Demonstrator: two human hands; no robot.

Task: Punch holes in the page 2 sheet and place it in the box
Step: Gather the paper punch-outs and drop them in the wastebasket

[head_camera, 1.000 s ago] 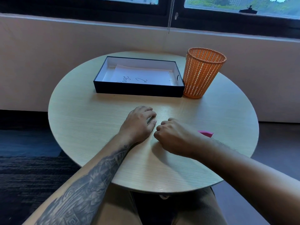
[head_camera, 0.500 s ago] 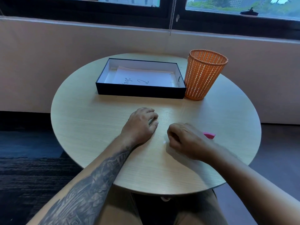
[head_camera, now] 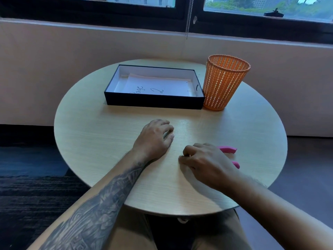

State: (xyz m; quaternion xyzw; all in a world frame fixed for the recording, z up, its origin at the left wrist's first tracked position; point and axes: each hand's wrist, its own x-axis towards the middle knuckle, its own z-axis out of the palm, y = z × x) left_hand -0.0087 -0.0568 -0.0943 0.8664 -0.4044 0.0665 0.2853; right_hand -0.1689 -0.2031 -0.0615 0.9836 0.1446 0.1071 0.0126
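Round table (head_camera: 100, 141): page 2 sheet (head_camera: 171, 85) in box (head_camera: 153, 101), far edge. Left hand (head_camera: 153, 139) slack; right hand (head_camera: 207, 165) curled, grasp unclear. Avoid jogging box.

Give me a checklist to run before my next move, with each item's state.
1. Sheet lies in box: ok.
2. Holes punched in sheet: cannot tell.
3. Left hand empty, resting on table: ok.
4. Right hand empty: cannot tell, fingers curled.
5. Punch on table, by that hand: ok.
6. Basket upright beside box: ok.
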